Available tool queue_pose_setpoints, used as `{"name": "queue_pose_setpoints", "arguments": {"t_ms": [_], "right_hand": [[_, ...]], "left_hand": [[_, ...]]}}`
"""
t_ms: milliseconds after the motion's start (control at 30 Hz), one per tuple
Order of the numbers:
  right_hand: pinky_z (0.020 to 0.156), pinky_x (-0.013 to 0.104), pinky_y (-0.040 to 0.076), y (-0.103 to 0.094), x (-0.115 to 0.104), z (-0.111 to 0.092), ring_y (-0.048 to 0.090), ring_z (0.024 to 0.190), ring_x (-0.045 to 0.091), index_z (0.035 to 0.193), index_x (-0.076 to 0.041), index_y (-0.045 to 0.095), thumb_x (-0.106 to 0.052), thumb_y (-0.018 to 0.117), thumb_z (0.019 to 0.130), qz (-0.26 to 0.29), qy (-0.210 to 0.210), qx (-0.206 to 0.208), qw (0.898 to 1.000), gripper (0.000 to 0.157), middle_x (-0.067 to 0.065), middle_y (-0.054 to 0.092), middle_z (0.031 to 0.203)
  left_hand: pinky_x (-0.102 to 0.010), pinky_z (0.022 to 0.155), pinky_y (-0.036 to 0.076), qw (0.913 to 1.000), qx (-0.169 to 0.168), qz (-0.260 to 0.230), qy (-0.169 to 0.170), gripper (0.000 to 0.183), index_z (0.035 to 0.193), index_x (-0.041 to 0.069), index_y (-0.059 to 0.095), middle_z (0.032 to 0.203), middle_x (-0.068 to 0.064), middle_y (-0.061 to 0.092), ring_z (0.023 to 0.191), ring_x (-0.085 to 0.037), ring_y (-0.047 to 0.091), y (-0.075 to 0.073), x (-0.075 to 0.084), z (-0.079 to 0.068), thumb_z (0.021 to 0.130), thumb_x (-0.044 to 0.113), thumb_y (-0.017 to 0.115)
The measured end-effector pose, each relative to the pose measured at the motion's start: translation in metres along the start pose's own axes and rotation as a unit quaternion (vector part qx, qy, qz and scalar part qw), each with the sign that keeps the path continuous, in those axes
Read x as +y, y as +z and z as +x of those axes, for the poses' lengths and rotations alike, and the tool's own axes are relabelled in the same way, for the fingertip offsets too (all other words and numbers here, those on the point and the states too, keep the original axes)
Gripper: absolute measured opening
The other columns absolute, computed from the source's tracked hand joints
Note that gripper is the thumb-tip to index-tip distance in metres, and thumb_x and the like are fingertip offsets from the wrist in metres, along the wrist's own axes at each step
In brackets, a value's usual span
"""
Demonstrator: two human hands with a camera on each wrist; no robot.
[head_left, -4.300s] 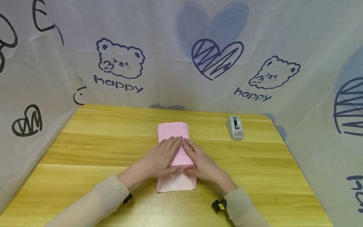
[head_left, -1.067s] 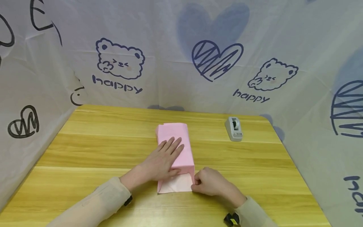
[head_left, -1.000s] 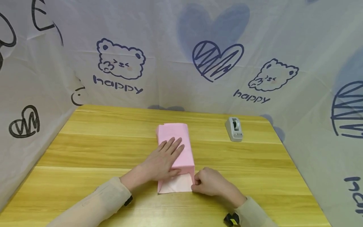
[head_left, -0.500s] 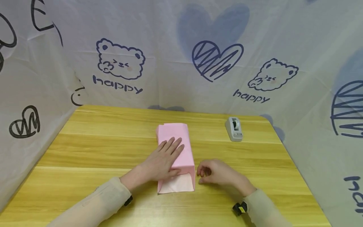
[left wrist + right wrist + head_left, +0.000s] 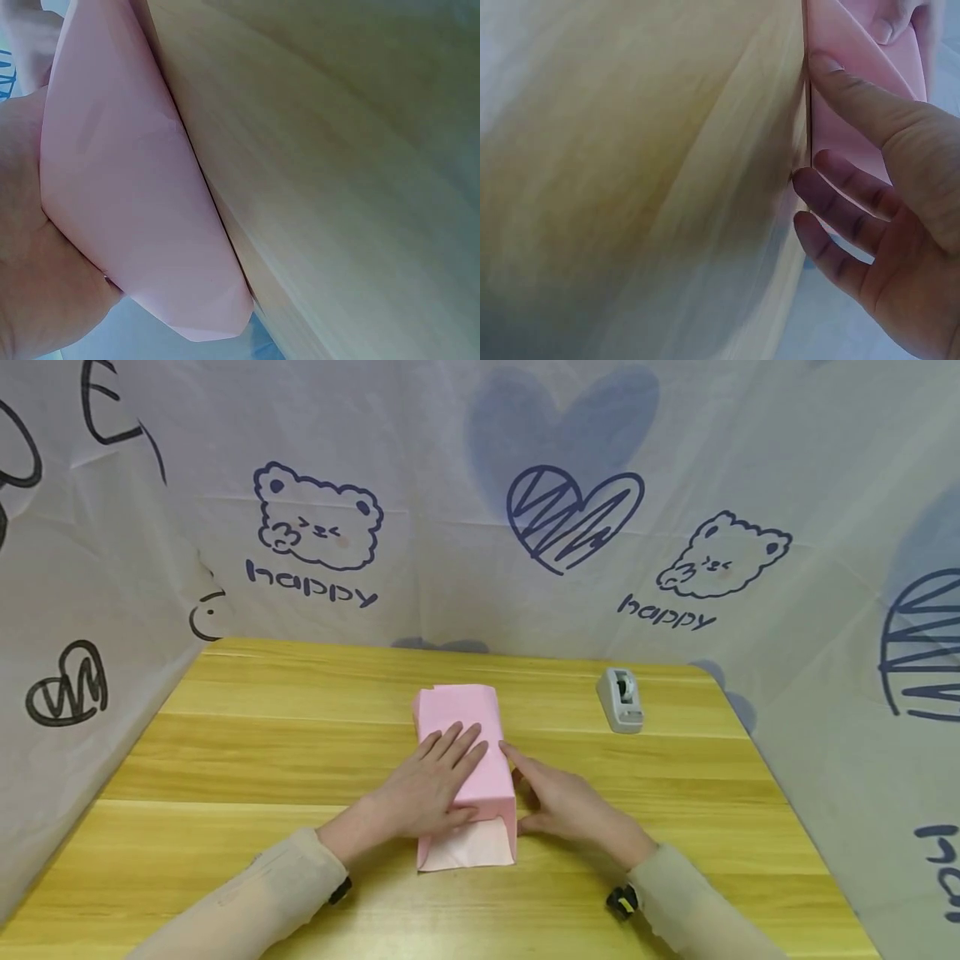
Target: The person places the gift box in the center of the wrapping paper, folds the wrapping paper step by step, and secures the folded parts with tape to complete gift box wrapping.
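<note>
A long box-shaped bundle of pink paper point(image 5: 459, 706) lies on the table in the head view. At its near end the paper stands out past the fold, with a pale inner flap point(image 5: 474, 845) flat at the bottom. My left hand point(image 5: 420, 789) rests on top of the bundle with its fingers spread. My right hand point(image 5: 570, 802) is at the bundle's right side, index finger at the upper edge and thumb near the lower corner. In the right wrist view the thumb touches the pink side point(image 5: 840, 127), while the other fingers are loosely bent.
A grey tape dispenser point(image 5: 621, 700) stands at the back right of the wooden table point(image 5: 285, 760). White cloth point(image 5: 450, 552) printed with bears and hearts hangs behind the table and along both sides.
My right hand left the top of the bundle, pinched the paper's near right corner, let go, and then moved up along the right side. My left hand stayed on top, fingers spreading.
</note>
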State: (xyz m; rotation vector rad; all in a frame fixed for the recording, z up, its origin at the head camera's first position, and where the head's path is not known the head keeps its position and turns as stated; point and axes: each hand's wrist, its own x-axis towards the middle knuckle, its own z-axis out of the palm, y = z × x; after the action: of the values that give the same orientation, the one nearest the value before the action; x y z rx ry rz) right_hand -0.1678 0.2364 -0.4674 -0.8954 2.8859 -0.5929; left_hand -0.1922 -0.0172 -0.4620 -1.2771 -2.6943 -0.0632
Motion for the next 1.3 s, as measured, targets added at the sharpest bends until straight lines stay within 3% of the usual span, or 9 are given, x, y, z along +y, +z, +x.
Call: {"name": "queue_pose_setpoints", "arguments": {"t_ms": [267,433,633,733,867,967,1100,1300], "right_hand": [[0.090,0.039,0.049,0.001,-0.004,0.002,0.059,0.107,0.012,0.152,-0.036,0.012,-0.058,0.076,0.066,-0.022,0.012,0.010,1.000,0.110,-0.007,0.057,0.128],[0.079,0.034,0.052,0.002,-0.010,0.006,0.061,0.094,0.011,0.153,-0.028,0.012,-0.066,0.072,0.067,-0.040,0.028,0.024,0.999,0.111,-0.004,0.062,0.117],[0.076,0.039,0.054,0.008,-0.017,0.012,0.064,0.101,0.021,0.154,-0.021,0.010,-0.073,0.059,0.074,-0.090,0.060,0.024,0.994,0.107,0.009,0.059,0.130],[0.070,0.039,0.054,0.011,-0.021,0.014,0.066,0.093,0.025,0.154,-0.017,0.010,-0.073,0.053,0.078,-0.161,0.050,0.030,0.985,0.103,0.010,0.063,0.121],[0.058,0.036,0.050,0.013,-0.025,0.015,0.064,0.073,0.025,0.152,-0.009,0.017,-0.076,0.048,0.079,-0.265,0.022,0.057,0.962,0.104,0.008,0.067,0.093],[0.052,0.033,0.046,0.014,-0.026,0.016,0.061,0.064,0.024,0.150,-0.008,0.022,-0.080,0.048,0.075,-0.303,0.012,0.079,0.950,0.107,0.006,0.066,0.082],[0.049,0.032,0.045,0.014,-0.029,0.017,0.060,0.062,0.023,0.149,-0.008,0.026,-0.081,0.052,0.071,-0.312,0.017,0.091,0.945,0.110,0.005,0.065,0.078],[0.051,0.037,0.047,0.015,-0.038,0.021,0.064,0.071,0.026,0.144,-0.007,0.032,-0.076,0.063,0.067,-0.277,0.048,0.094,0.955,0.107,0.008,0.069,0.088]], "left_hand": [[-0.048,0.115,0.017,1.0000,-0.005,0.003,0.000,0.088,0.152,0.008,0.020,0.158,-0.014,0.010,0.144,-0.034,0.012,0.001,0.000,0.000,0.088,0.063,0.047],[-0.048,0.115,0.017,1.0000,-0.002,0.000,0.001,0.088,0.152,0.009,0.020,0.158,-0.014,0.010,0.144,-0.034,0.012,0.001,0.000,-0.001,0.088,0.063,0.047],[-0.049,0.115,0.017,1.0000,-0.001,-0.007,0.006,0.090,0.152,0.008,0.018,0.158,-0.014,0.010,0.144,-0.035,0.012,0.001,0.000,-0.001,0.088,0.065,0.046],[-0.049,0.115,0.017,0.9999,-0.002,-0.010,0.008,0.094,0.152,0.007,0.016,0.158,-0.014,0.010,0.144,-0.035,0.012,0.000,-0.001,-0.001,0.086,0.067,0.046],[-0.049,0.114,0.019,1.0000,-0.006,-0.002,0.007,0.098,0.152,0.007,0.016,0.158,-0.015,0.012,0.143,-0.035,0.015,-0.002,-0.001,0.001,0.084,0.068,0.049],[-0.050,0.113,0.022,0.9999,-0.010,0.010,0.005,0.101,0.151,0.006,0.019,0.157,-0.016,0.016,0.142,-0.036,0.019,-0.006,0.000,0.002,0.080,0.069,0.053],[-0.051,0.112,0.024,0.9994,-0.020,0.027,0.004,0.108,0.150,0.003,0.022,0.156,-0.019,0.017,0.141,-0.039,0.021,-0.008,0.003,0.005,0.075,0.071,0.058],[-0.050,0.113,0.022,0.9992,-0.021,0.033,-0.005,0.103,0.150,0.004,0.022,0.156,-0.017,0.016,0.141,-0.038,0.018,-0.001,0.004,0.006,0.076,0.063,0.064]]}}
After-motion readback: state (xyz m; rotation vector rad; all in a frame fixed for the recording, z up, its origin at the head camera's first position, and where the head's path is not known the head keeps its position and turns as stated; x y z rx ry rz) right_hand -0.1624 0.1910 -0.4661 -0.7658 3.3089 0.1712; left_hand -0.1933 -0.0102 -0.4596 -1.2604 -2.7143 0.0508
